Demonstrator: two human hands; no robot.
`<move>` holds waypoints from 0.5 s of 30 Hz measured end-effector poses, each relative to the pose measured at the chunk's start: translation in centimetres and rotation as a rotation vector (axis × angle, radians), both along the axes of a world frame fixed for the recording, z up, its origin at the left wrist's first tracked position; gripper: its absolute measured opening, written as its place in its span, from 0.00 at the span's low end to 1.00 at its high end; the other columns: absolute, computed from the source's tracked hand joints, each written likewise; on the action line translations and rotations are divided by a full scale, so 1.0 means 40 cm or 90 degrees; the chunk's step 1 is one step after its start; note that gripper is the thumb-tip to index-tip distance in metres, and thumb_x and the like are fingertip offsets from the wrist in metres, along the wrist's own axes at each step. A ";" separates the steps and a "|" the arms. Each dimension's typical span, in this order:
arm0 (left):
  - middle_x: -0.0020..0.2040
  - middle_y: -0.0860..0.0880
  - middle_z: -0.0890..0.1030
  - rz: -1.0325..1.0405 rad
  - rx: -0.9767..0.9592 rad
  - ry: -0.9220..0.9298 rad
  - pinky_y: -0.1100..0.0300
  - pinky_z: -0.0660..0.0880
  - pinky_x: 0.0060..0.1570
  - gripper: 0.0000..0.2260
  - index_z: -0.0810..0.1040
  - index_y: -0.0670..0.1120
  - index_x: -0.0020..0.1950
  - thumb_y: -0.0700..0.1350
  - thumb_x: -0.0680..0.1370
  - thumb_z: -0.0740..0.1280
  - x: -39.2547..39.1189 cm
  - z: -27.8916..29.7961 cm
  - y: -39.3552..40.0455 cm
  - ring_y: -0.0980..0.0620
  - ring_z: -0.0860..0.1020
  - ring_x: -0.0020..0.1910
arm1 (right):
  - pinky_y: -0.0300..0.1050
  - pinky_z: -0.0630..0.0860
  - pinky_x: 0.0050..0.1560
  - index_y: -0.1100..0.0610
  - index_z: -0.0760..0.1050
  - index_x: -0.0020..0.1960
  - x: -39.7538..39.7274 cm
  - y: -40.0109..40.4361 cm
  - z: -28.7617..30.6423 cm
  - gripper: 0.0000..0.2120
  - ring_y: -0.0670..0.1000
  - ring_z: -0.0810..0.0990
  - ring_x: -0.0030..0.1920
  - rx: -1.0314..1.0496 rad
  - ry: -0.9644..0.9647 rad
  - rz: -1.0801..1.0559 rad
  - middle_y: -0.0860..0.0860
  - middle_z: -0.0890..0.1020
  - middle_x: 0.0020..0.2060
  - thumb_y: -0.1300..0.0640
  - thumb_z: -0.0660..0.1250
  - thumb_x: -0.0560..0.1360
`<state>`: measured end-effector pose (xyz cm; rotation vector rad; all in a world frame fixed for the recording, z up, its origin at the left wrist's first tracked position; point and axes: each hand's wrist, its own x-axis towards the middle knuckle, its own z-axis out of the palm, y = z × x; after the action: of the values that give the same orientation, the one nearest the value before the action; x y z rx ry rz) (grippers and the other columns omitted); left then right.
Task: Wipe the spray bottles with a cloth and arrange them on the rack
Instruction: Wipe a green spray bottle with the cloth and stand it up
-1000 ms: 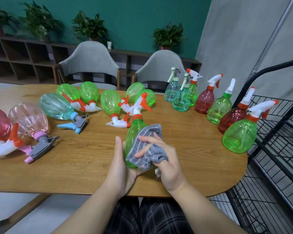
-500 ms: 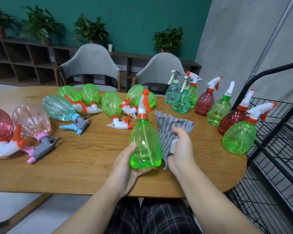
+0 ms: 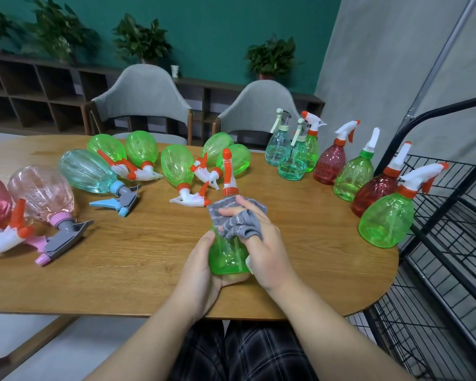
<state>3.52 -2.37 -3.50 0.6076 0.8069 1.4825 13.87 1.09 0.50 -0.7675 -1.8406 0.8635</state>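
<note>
Green bottle (image 3: 226,254) in left hand (image 3: 201,273), cloth (image 3: 235,218) (grey) under right hand (image 3: 264,243)

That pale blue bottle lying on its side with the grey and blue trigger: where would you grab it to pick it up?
Probably around the pale blue bottle's wide ribbed body, coming down from above. It lies flat on the table, belly exposed, with open space toward you. The trigger head is thin, angular and points toward you, a poorer hold.
</note>
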 end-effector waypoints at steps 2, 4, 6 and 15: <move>0.55 0.45 0.84 -0.005 -0.004 -0.007 0.43 0.79 0.50 0.18 0.78 0.49 0.62 0.51 0.84 0.50 -0.001 0.005 -0.004 0.49 0.84 0.51 | 0.40 0.62 0.69 0.43 0.80 0.50 0.006 -0.002 -0.009 0.17 0.43 0.69 0.69 0.012 0.018 0.031 0.47 0.76 0.63 0.50 0.57 0.66; 0.59 0.45 0.83 -0.013 -0.002 -0.011 0.42 0.78 0.51 0.21 0.76 0.50 0.66 0.56 0.83 0.50 -0.004 0.006 -0.004 0.47 0.82 0.56 | 0.41 0.59 0.71 0.46 0.82 0.48 0.011 -0.005 -0.014 0.17 0.43 0.71 0.67 0.047 0.011 0.042 0.47 0.77 0.61 0.50 0.57 0.66; 0.61 0.44 0.82 -0.034 0.003 -0.025 0.44 0.79 0.51 0.27 0.74 0.50 0.68 0.63 0.79 0.51 -0.009 0.006 -0.004 0.46 0.81 0.60 | 0.42 0.56 0.73 0.51 0.83 0.46 0.016 -0.009 -0.019 0.18 0.44 0.75 0.64 0.089 0.005 0.049 0.47 0.80 0.58 0.51 0.57 0.66; 0.59 0.38 0.81 0.008 -0.004 -0.062 0.47 0.82 0.42 0.30 0.74 0.44 0.66 0.61 0.71 0.68 -0.013 -0.003 0.000 0.43 0.82 0.52 | 0.43 0.73 0.46 0.60 0.75 0.24 0.040 -0.039 0.018 0.14 0.53 0.76 0.30 -0.186 0.350 0.061 0.54 0.77 0.24 0.54 0.58 0.63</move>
<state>3.00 -2.38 -3.64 0.5229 0.7406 1.5084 15.48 -0.48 1.24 -0.5454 -1.2868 1.2798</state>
